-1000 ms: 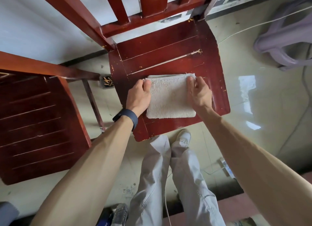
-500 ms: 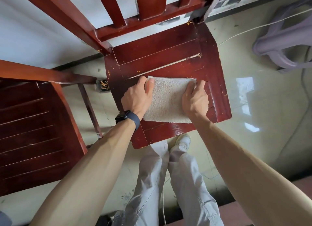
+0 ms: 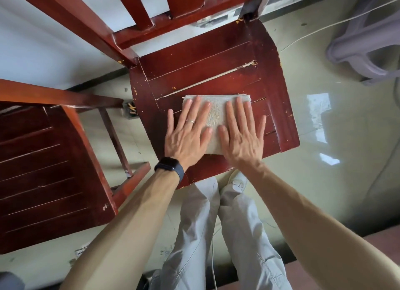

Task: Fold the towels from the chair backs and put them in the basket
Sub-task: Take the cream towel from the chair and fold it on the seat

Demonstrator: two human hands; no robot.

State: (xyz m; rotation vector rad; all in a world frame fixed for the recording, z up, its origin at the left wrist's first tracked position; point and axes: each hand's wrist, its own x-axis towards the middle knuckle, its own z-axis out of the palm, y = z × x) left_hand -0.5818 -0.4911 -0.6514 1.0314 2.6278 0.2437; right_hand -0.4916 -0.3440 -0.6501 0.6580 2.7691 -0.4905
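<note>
A small folded off-white towel (image 3: pixel 215 114) lies flat on the seat of a dark red wooden chair (image 3: pixel 216 58). My left hand (image 3: pixel 187 132), with a ring and a dark wristwatch, lies palm down on the towel's left half, fingers spread. On the right half my right hand (image 3: pixel 241 134) rests flat in the same way. Both palms press on the cloth and hold nothing. Only a strip of towel shows between and beyond the fingers. No basket is in view.
A second dark red chair (image 3: pixel 43 170) stands at the left, close beside the first. A lilac plastic stool (image 3: pixel 365 45) stands on the shiny tiled floor at the upper right. A thin white cable crosses the floor. My legs stand just in front of the seat.
Both hands gripped the towel's side edges before. Now they lie flat on top of it with fingers spread. The towel looks smaller and sits a little farther back on the seat.
</note>
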